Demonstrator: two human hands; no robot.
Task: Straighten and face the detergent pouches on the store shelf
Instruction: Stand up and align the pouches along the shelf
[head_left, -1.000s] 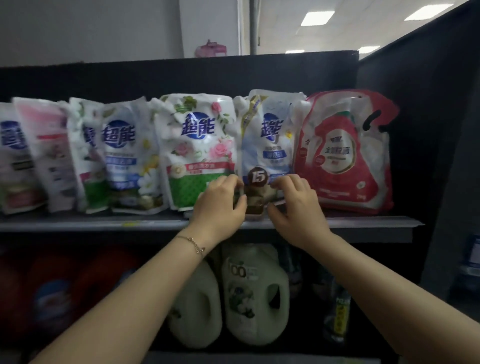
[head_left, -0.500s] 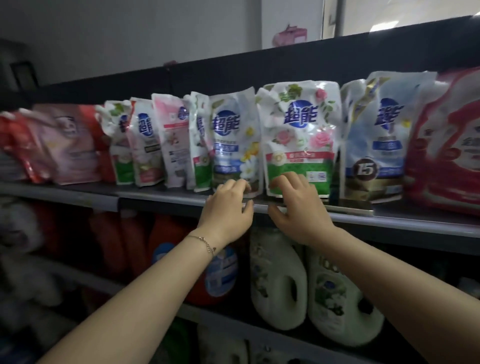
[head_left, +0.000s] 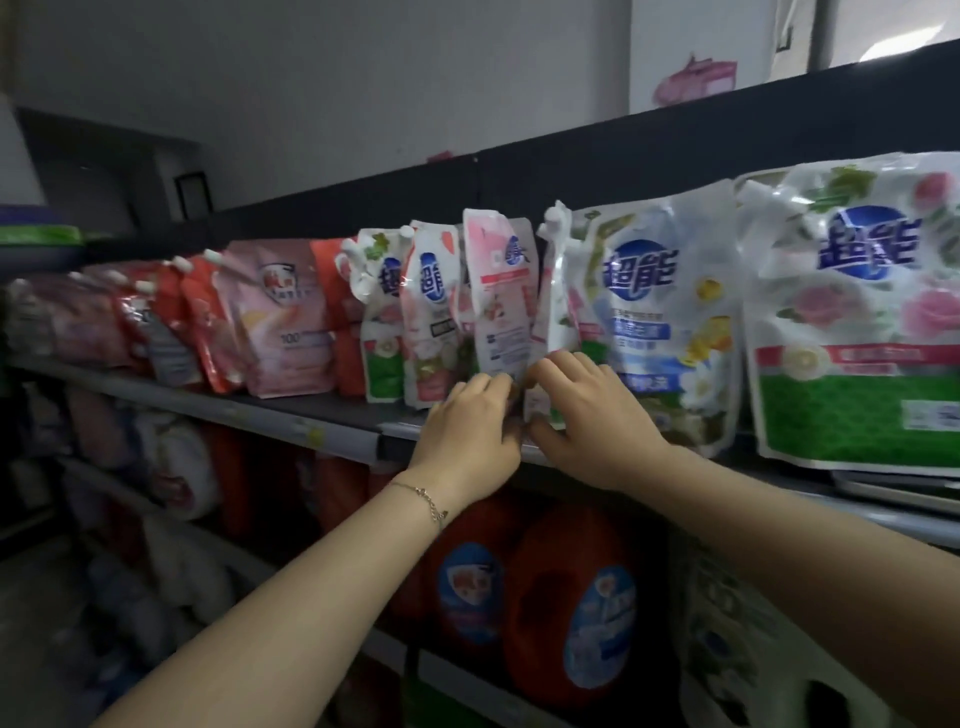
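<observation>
Detergent pouches (head_left: 857, 322) stand in a row on the upper store shelf (head_left: 291, 423). The head view looks along it from the right, so the row runs away to the left. Both hands meet at the shelf's front lip, straight ahead of the person and near the middle of the row. The left hand (head_left: 470, 431) curls its fingers onto the bottom corner of the pink pouch (head_left: 498, 301), gripping it. The right hand (head_left: 587, 415) pinches the base of the sideways pouch (head_left: 557, 291), thumb below and fingers above. The hands nearly touch.

The sideways pouch stands upright with its long axis vertical, but it is turned edge-on to the aisle. It is wedged between the pink pouch and the blue-and-white pouch (head_left: 644, 270), touching both. Facing it probably needs a twist about that vertical axis, and the right hand looks best placed for it.

The pouches are glossy, crinkled film with spout corners on top, and would likely slump if released. The blue-and-white pouch faces outward; the red pouches (head_left: 208, 332) farther left lean at mixed angles.
</observation>
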